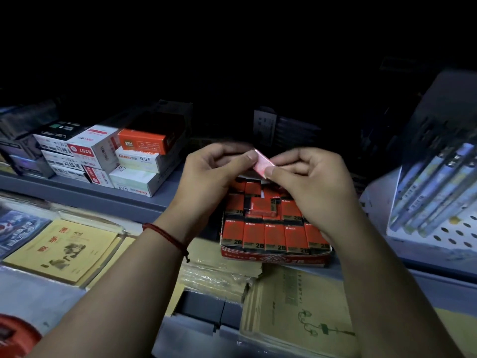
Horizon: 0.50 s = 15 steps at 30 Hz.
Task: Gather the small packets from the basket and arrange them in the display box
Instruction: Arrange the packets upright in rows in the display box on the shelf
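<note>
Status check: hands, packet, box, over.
Left hand and right hand both pinch one small packet, above the display box. Front row full. One loose packet lies askew on the middle rows, may block the slot.

- The left forearm [116, 293] is brought in bare from the lower left corner and is angled up and to the right.
- The right forearm [387, 280] is brought in bare from the lower right corner and is angled up and to the left.
- The two are drawn together, so that the hands are held close to each other near the middle of the view.
- The left hand [206, 174] is raised with its fingers curled; the upper left end of a small packet [263, 164] is pinched under its thumb.
- The right hand [315, 182] is held with its fingers curled inward; the packet's lower right end is pinched under its thumb.
- A red cord bracelet [165, 235] is worn on the left wrist.
</note>
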Each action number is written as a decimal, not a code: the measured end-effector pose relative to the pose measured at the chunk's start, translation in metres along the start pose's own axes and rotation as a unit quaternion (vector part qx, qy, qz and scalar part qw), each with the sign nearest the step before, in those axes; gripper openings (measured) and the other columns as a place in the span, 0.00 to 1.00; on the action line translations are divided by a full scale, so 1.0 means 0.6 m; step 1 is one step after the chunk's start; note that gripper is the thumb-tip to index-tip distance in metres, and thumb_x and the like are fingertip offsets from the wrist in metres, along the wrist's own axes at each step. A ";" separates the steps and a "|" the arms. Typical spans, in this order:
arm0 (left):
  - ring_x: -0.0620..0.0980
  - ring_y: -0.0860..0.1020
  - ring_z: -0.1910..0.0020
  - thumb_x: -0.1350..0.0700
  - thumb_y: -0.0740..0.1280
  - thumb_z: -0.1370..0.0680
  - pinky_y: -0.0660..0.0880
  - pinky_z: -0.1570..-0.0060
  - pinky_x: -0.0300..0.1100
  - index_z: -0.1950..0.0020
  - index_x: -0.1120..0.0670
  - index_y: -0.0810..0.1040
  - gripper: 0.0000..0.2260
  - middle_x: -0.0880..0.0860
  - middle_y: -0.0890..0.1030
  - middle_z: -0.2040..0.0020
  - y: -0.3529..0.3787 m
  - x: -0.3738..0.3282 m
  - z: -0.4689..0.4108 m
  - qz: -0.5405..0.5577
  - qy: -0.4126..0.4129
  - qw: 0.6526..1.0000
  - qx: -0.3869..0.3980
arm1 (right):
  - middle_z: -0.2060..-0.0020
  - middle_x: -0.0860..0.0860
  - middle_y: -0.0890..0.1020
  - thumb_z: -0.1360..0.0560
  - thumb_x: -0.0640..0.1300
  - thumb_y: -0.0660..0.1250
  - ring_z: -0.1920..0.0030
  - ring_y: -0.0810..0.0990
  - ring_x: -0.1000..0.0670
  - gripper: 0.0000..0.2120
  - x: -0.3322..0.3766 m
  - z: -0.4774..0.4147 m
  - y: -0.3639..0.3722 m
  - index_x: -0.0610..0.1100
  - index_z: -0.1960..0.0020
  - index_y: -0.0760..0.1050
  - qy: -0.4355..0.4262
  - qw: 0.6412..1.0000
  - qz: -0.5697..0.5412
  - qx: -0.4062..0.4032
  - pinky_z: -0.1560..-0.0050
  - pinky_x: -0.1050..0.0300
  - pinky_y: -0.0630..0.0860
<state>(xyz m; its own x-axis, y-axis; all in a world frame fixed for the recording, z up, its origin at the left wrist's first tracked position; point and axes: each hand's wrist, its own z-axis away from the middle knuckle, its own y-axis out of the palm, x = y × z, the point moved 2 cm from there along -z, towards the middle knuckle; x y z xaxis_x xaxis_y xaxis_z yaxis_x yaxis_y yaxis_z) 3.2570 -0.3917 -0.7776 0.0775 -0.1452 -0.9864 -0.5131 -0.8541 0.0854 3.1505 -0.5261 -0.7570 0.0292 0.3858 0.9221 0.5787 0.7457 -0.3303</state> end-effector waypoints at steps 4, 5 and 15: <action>0.47 0.85 0.57 0.61 0.73 0.22 0.81 0.57 0.38 0.44 0.55 0.85 0.08 0.57 0.87 0.53 -0.011 0.002 -0.003 -0.070 0.019 0.997 0.006 | 0.63 0.55 0.87 0.23 0.43 0.74 0.59 0.85 0.58 0.03 -0.009 -0.003 0.007 0.48 0.56 0.84 -0.030 0.999 0.039 0.003 0.54 0.62 0.81; 0.46 0.84 0.57 0.60 0.72 0.21 0.81 0.57 0.38 0.45 0.53 0.86 0.06 0.56 0.87 0.53 -0.016 0.004 -0.005 -0.097 0.033 0.995 0.002 | 0.62 0.56 0.86 0.22 0.43 0.73 0.59 0.84 0.60 0.04 -0.011 -0.004 0.008 0.49 0.56 0.84 -0.041 0.998 0.057 0.003 0.56 0.65 0.79; 0.42 0.78 0.47 0.39 0.66 0.27 0.73 0.36 0.57 0.48 0.33 0.82 0.09 0.40 0.75 0.51 -0.038 0.030 -0.015 -0.353 0.108 0.929 -0.032 | 0.71 0.61 0.71 0.20 0.39 0.69 0.72 0.74 0.65 0.08 -0.032 -0.010 0.011 0.48 0.45 0.85 -0.045 0.969 0.242 -0.004 0.71 0.74 0.67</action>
<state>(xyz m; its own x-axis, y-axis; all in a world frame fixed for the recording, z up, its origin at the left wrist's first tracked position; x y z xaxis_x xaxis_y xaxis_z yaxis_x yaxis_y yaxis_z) 3.2779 -0.3795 -0.7961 0.5483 0.3723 -0.7488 -0.2171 -0.8014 -0.5574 3.1583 -0.5319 -0.7756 0.2284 0.7353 0.6381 0.5215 0.4610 -0.7180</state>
